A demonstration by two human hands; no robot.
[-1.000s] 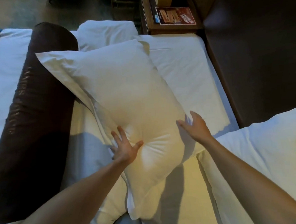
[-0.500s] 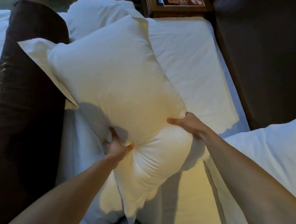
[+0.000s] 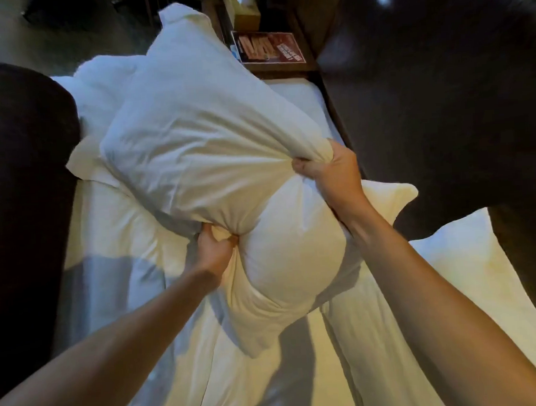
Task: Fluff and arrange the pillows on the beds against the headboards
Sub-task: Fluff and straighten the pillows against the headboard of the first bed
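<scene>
A dark brown bolster (image 3: 25, 199) lies along the left edge of the bed (image 3: 114, 275), its far end rounded and its near end running out of view; just beside it the white sheet shows a band of blue-grey shadow and a warm yellow patch; a second white pillow (image 3: 102, 78) lies at the bed's far left corner, partly hidden. The left hand (image 3: 214, 251) is closed tight on a bunch of fabric at the lower left side of the large white pillow (image 3: 212, 137), the thumb pressed into the gathered cloth; the pillow is lifted clear of the sheet and tilted, its far corner reaching toward the bedside table (image 3: 280, 67), its near end bulging round between the two hands and hanging down over the middle of the bed. The right hand (image 3: 330, 170) is clenched on the pillow's right side, fingers curled into a twisted fold; creases radiate from both grips. On the bedside table beyond the bed's far right corner rests a red printed card (image 3: 266, 47), with a tissue box (image 3: 245, 9) behind it; another white pillow (image 3: 472, 278) lies at the near right edge, beside dark flooring.
</scene>
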